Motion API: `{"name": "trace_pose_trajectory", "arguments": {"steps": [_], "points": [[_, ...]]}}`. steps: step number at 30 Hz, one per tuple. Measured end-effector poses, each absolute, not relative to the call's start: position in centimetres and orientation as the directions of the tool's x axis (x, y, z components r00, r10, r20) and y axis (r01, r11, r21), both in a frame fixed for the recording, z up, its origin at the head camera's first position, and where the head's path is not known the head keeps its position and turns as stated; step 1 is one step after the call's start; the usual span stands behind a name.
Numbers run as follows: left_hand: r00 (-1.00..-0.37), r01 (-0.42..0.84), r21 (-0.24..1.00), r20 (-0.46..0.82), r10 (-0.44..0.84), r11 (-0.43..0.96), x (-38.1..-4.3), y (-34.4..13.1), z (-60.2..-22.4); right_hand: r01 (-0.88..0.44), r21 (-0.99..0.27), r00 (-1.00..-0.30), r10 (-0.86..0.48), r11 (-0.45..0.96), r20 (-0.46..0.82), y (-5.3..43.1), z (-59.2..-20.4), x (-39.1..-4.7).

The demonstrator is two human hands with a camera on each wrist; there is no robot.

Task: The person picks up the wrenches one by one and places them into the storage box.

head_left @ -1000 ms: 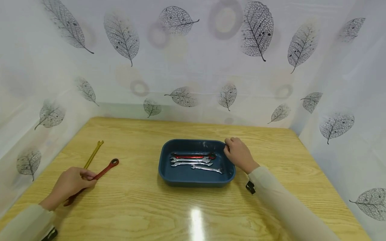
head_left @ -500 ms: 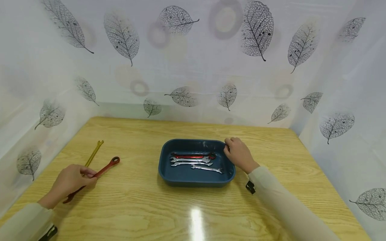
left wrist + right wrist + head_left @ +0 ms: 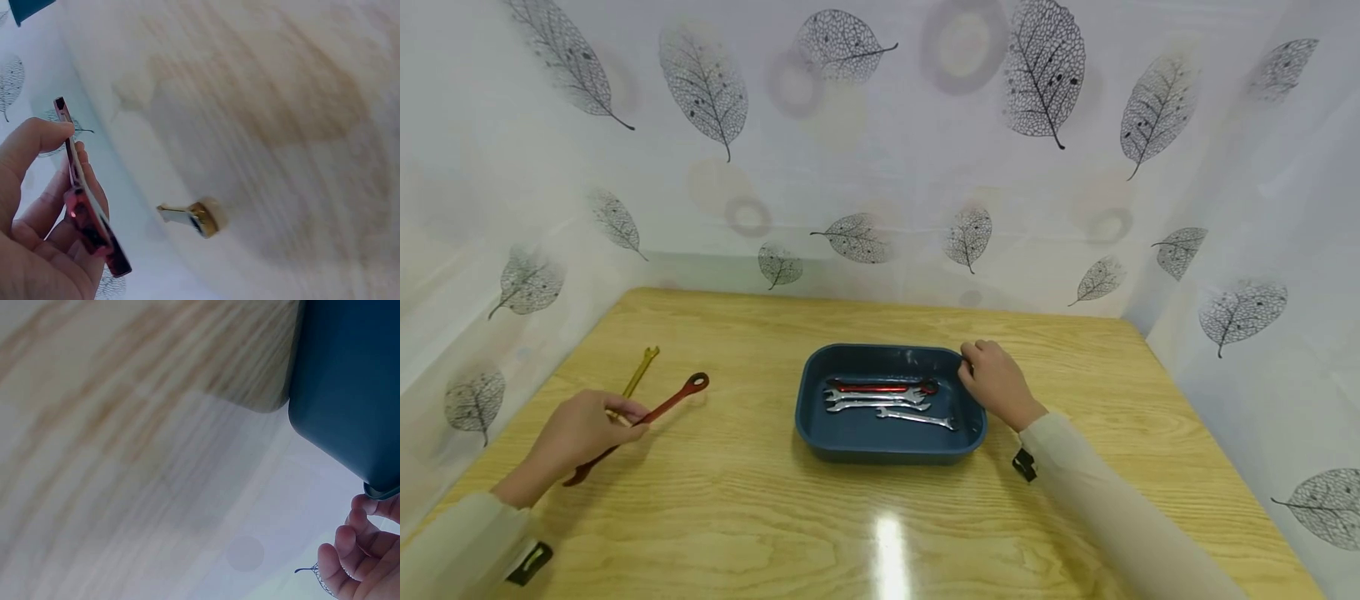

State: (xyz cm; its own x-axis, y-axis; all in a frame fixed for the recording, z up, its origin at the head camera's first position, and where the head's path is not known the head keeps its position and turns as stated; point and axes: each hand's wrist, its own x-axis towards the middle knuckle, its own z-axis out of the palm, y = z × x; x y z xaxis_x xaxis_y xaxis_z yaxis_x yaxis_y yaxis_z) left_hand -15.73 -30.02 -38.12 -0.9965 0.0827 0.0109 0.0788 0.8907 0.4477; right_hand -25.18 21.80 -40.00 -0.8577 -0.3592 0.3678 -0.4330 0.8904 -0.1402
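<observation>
At the left of the head view my left hand [image 3: 580,429] pinches a red ratcheting combination wrench [image 3: 673,400] between thumb and fingers. The ring end points away toward the back; the other end sticks out under the palm. Left wrist view: this wrench [image 3: 87,215] is raised above the tabletop. A gold wrench [image 3: 642,371] lies behind the left hand, which hides its near part. My right hand [image 3: 1000,385] grips the back right corner of a blue bin [image 3: 887,457], fingers [image 3: 362,540] curled at its rim.
Inside the bin lie a red wrench [image 3: 872,387] and several silver wrenches [image 3: 917,417]. A wooden table [image 3: 760,517] carries everything. White leaf-print sheeting [image 3: 880,167] rises at its back and both sides.
My left hand has lifted the red wrench up and slightly away from me, its ring end swinging higher and right. The right hand and the bin stay put.
</observation>
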Motion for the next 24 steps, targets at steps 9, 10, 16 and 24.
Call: {"name": "trace_pose_trajectory", "arguments": {"steps": [9, 10, 16, 24], "points": [[-0.991, 0.132, 0.492, 0.036, 0.131, 0.861, -16.5, -28.2, -36.4, -0.435, -0.125, -0.853, -0.363, 0.892, 0.376, 21.9, -40.0, -25.1], [-0.99, 0.135, 0.493, 0.034, 0.136, 0.859, -16.6, -28.0, -36.2, -0.434, -0.126, -0.853, -0.362, 0.892, 0.375, 21.9, -39.9, -25.1], [-0.986, 0.158, 0.514, 0.03, 0.167, 0.843, -17.2, -26.3, -35.0, -0.43, -0.131, -0.858, -0.359, 0.893, 0.368, 21.8, -39.9, -25.1], [-0.978, 0.187, 0.544, 0.027, 0.206, 0.818, -17.9, -24.3, -33.4, -0.428, -0.134, -0.862, -0.359, 0.894, 0.358, 21.7, -39.7, -25.1]]}}
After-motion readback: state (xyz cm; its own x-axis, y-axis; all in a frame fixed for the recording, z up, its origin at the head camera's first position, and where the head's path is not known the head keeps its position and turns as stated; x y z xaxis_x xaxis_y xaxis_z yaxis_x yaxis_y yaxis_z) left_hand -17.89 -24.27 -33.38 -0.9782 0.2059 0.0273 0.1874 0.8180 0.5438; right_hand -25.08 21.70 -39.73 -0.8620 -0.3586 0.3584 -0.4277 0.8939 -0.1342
